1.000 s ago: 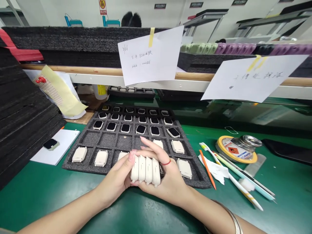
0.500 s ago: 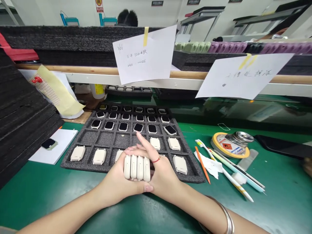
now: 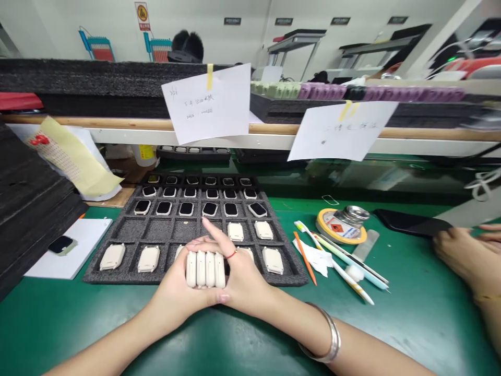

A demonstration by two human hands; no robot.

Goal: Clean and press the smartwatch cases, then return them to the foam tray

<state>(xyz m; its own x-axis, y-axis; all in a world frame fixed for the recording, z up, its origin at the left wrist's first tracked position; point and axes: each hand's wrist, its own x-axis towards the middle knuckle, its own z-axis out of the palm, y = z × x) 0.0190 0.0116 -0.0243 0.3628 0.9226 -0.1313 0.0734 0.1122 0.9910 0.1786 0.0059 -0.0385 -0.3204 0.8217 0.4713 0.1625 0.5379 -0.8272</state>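
Note:
Between my two hands stands a row of several cream watch cases [image 3: 205, 269], pressed side by side with their narrow edges towards me. My left hand [image 3: 178, 282] wraps them from the left, its thumb running along below the row. From the right, my right hand [image 3: 245, 284] holds the same cases, its index finger pointing up over the tray. Both hands are over the front edge of the black foam tray [image 3: 164, 279]. In its back rows lie watches with dark screens [image 3: 186, 209]; cream watch cases [image 3: 273, 260] sit in the front rows, partly hidden by my hands.
On the right lie an orange stick [image 3: 305, 258], a toothbrush [image 3: 340, 266], a tape roll [image 3: 340, 227] with a metal dispenser on it, and a black phone-like slab [image 3: 410, 223]. Another person's hands [image 3: 465, 256] rest at far right. A shelf [image 3: 270, 142] spans the back; foam [image 3: 31, 209] stacks left.
The view has swung to the right, so everything sits further left, and the other person's hands show more fully. My hands keep the same grip on the watch cases.

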